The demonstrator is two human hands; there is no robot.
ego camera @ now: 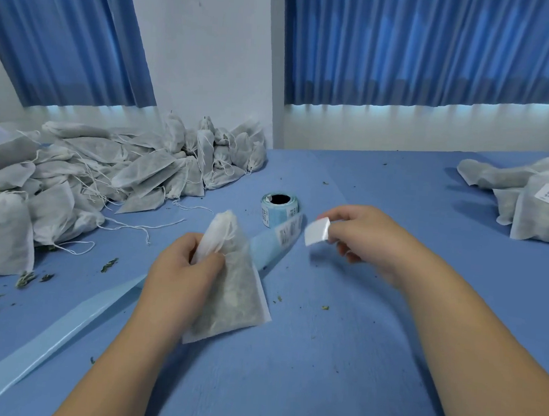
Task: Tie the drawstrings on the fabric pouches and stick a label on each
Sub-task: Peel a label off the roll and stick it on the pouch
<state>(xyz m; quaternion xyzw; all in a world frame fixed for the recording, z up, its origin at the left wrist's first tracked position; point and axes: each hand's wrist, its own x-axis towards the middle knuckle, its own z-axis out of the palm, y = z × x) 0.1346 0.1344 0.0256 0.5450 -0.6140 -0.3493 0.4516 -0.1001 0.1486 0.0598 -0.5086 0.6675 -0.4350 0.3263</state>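
Fingers (335, 216) pinching white rectangular label (317, 232) (right hand (360, 238)), gripping grey fabric pouch (236, 291) (left hand (177, 274)); likely labelling step, next needs flat press.

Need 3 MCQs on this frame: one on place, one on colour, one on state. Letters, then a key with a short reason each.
1. Where does the label roll stand?
A) on a shelf
B) on the table cover, past the pouch
C) on the floor

2. What colour is the table cover?
A) blue
B) green
C) white

3. What state is the white label in?
A) stuck on the pouch
B) on the roll
C) peeled off, pinched by the right hand

Key:
1 B: the roll stands on the cover beyond both hands.
2 A: the cover is blue all over.
3 C: the right hand pinches the label clear of the pouch, which the left hand grips.
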